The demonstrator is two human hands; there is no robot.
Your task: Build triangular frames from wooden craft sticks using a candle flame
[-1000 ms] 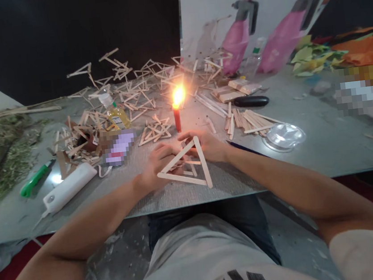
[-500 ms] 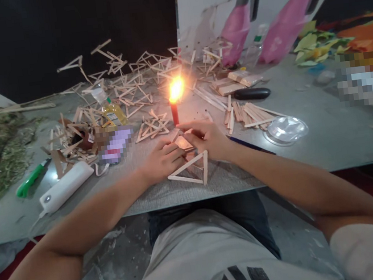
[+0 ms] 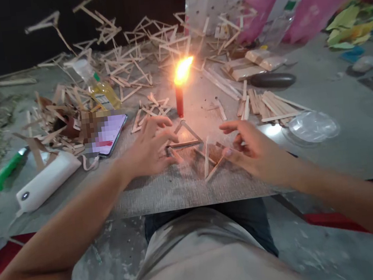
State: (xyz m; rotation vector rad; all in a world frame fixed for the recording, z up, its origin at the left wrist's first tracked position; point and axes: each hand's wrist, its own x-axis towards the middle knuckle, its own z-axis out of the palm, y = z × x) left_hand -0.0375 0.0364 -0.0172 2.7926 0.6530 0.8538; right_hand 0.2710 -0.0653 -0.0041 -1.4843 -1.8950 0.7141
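Left hand is held spread, fingertips pressed on a stick triangle laid flat on the bench just beyond them, apex toward the candle. Right hand is half open. A second triangle is touched at its fingertips, to its left, between both hands; a grip cannot be confirmed.

Two triangles of flat pale wooden sticks, joined at corners, both on grey table in front of you.
- First stick triangle: lies flat, apex toward candle, just short of its base. Fingertips of your left hand rest on its left side.
- Second stick triangle: tilted up, lower corner on table, right side at fingertips of your right hand.
- Triangles close together; contact cannot be told.
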